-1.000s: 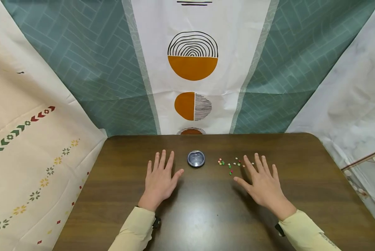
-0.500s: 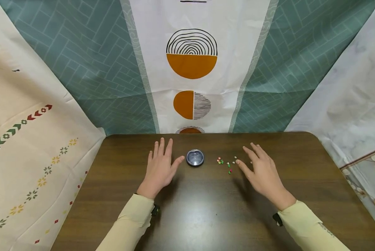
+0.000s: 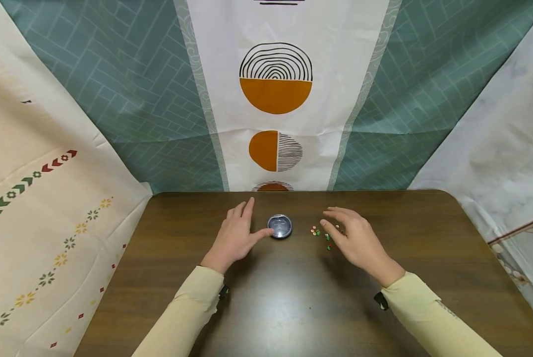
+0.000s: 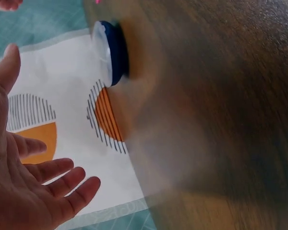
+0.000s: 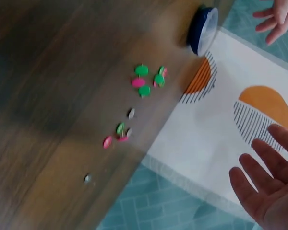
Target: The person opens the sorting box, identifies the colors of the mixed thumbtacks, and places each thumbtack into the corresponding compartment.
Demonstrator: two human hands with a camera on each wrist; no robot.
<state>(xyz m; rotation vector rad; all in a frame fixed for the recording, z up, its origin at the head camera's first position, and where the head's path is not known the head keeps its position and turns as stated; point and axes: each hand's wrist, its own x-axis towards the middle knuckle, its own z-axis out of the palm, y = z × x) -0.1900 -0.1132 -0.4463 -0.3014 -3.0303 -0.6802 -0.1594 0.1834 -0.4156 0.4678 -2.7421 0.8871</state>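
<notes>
On the table lies a small round dark-blue box with a clear lid, its side visible in the left wrist view. Just left of it my left hand hovers with fingers spread; the thumb tip overlaps the box's edge in the head view, while the left wrist view has the hand apart from it. My right hand is over the scattered thumbtacks, relaxed and holding nothing. Several tacks, such as a green thumbtack, a pink thumbtack and a silver thumbtack, lie loose. From the head, the right hand hides some.
The brown wooden table has rounded far corners. Behind it hangs a patterned cloth, with a cream cloth on the left and a pale cloth on the right.
Both hands have moved inward: the left to the right toward the round box, the right to the left over the thumbtacks. The right fingers have become less spread. Box and tacks stay put.
</notes>
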